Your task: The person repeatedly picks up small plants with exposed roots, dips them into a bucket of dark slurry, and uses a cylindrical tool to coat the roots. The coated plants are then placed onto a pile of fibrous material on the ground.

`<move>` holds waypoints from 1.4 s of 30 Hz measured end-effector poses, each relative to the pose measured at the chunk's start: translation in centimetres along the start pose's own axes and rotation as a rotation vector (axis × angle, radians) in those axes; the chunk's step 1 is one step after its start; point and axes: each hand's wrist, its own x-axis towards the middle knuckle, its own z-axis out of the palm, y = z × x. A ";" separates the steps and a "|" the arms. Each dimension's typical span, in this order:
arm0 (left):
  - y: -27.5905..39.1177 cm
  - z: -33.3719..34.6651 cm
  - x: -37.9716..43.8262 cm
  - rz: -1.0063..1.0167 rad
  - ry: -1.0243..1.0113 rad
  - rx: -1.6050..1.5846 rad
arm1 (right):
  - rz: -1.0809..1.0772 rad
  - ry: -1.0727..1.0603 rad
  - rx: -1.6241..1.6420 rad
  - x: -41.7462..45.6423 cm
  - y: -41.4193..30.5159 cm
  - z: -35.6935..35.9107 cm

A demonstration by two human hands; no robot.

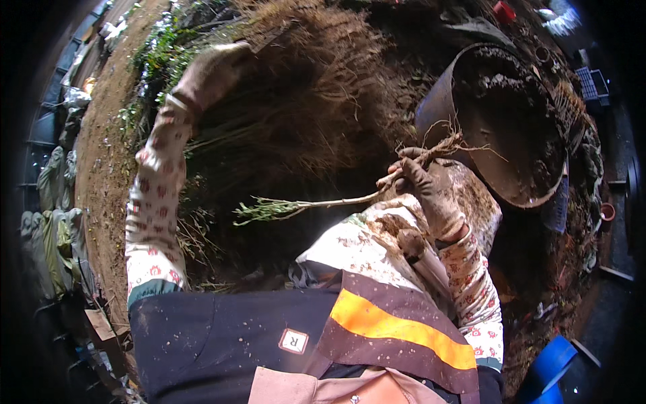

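My right hand (426, 189), in a muddy glove, is closed around the lower stem of a bare-root plant seedling (343, 201). Its roots point up and right towards a large mud-lined tub (434, 106), and its leafy end points left. Under that forearm a muddy white cloth (348, 247) covers my lap, with a rounded tool handle (413, 243) lying beside the arm. My left hand (222, 65), also gloved, reaches out to the upper left at a heap of rooted plants (323, 65). Its fingers are blurred and dark, so its grip is unclear.
Green leafy plants (169, 50) lie beyond my left arm, next to a brown dirt strip (103, 166). Covered bundles (60, 247) stand at the far left. A blue plastic container (552, 361) is at the lower right, and a grey crate (591, 83) at the upper right.
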 end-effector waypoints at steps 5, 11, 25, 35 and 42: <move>8.5 5.0 -1.1 -0.111 -0.251 -1.484 | -0.059 -0.183 0.064 1.0 -1.8 4.1; 14.1 10.1 -0.9 -0.151 -0.361 -1.617 | -0.187 -0.212 0.161 3.6 -1.5 4.0; 12.6 12.2 1.0 -0.178 -0.360 -1.685 | -0.147 -0.083 -0.020 4.5 -0.5 2.2; 14.8 12.2 3.7 -0.175 -0.321 -1.480 | -0.142 0.017 -0.055 5.5 -1.3 2.3; 15.9 13.5 3.7 0.197 -0.357 -1.543 | -0.116 0.102 0.071 6.2 -0.3 0.0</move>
